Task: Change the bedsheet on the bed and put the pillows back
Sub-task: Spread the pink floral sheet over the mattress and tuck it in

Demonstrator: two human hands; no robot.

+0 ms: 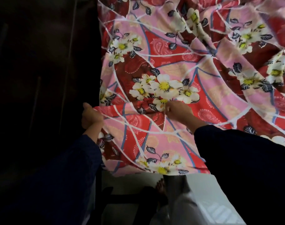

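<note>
A red and pink sheet [171, 62] printed with white flowers lies spread and rumpled over the bed, filling the upper right of the view. Its near edge hangs down toward the floor [208, 189]. Both hands hold a raised fold close to that edge. The left hand [90, 116] is clenched round the sheet's left border. The right hand [179, 111] pinches the fold further in, near a flower cluster. From both grips most of the sheet stretches away forward and rightward, so a pull toward the person would likely take up the wrinkles. The left hand is nearer the sheet's side edge. No pillows show. No labels or writing can be read. Dark furniture [41, 62] stands left; a bare foot [161, 186] shows below.
</note>
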